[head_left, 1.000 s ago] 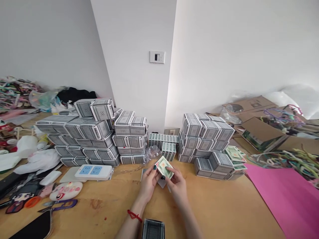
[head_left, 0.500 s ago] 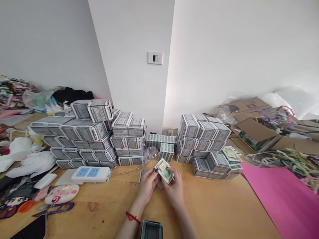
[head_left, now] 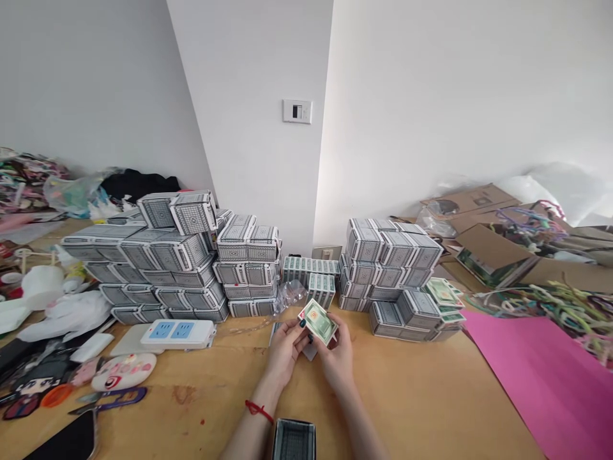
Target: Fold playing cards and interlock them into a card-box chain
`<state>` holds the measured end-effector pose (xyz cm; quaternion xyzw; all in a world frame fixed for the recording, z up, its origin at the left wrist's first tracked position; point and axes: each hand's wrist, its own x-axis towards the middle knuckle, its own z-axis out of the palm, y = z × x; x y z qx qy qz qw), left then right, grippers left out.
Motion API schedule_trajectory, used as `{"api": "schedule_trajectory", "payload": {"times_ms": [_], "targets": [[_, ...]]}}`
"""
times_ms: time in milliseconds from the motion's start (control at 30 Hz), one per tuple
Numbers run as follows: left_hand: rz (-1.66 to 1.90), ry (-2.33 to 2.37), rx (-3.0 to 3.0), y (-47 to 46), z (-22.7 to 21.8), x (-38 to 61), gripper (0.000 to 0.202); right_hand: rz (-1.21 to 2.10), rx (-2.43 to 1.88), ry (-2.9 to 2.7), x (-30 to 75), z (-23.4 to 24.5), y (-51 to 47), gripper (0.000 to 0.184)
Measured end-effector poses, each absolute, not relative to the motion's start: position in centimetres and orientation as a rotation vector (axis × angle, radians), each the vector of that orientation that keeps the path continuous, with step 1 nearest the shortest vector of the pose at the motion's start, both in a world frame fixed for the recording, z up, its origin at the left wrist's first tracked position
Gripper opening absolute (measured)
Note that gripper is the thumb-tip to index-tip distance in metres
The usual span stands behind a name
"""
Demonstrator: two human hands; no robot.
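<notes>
A small green-and-white card box (head_left: 318, 322) with an orange mark is held tilted between my two hands. My left hand (head_left: 286, 345) pinches its left edge with dark-nailed fingers. On the opposite side, my right hand (head_left: 338, 344) grips the box's right edge. Beneath my hands lies a grey card (head_left: 310, 352), mostly covered. An open dark box (head_left: 294, 439) stands at the near edge, between my forearms. Just beyond my hands stand small green-edged boxes (head_left: 320, 289) in rows.
Stacks of grey patterned boxes rise at left (head_left: 167, 271) and right (head_left: 390, 262). A white power strip (head_left: 179, 334), purple snips (head_left: 115, 399) and a phone (head_left: 67, 441) lie left. Pink paper (head_left: 536, 377) and cardboard boxes (head_left: 498, 255) are right.
The green-and-white box has tilted a little and moved slightly up and right in my hands. The camera view has shifted a little; the stacks look the same.
</notes>
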<state>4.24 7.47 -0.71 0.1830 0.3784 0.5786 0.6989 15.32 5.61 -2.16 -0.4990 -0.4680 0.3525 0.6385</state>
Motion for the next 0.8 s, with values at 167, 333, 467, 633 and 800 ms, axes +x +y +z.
{"api": "schedule_trajectory", "payload": {"times_ms": [167,333,467,633,800], "targets": [[1.307,0.828,0.420,7.41,-0.86,4.24,0.013,0.837,-1.123,-1.058,15.21,-2.15,5.70,0.050],[1.321,0.803,0.432,7.47,-1.13,4.25,0.013,0.776,-1.180,-1.076,15.28,-2.54,5.93,0.047],[1.319,0.798,0.422,7.63,-1.31,4.28,0.013,0.648,-1.229,-1.164,15.49,-2.52,5.93,0.044],[1.313,0.805,0.428,7.61,-1.11,4.34,0.010,0.596,-1.267,-1.196,15.53,-2.04,5.71,0.042],[1.317,0.823,0.414,7.41,-0.65,4.30,0.008,0.666,-1.261,-1.150,15.42,-1.89,5.75,0.043]]}}
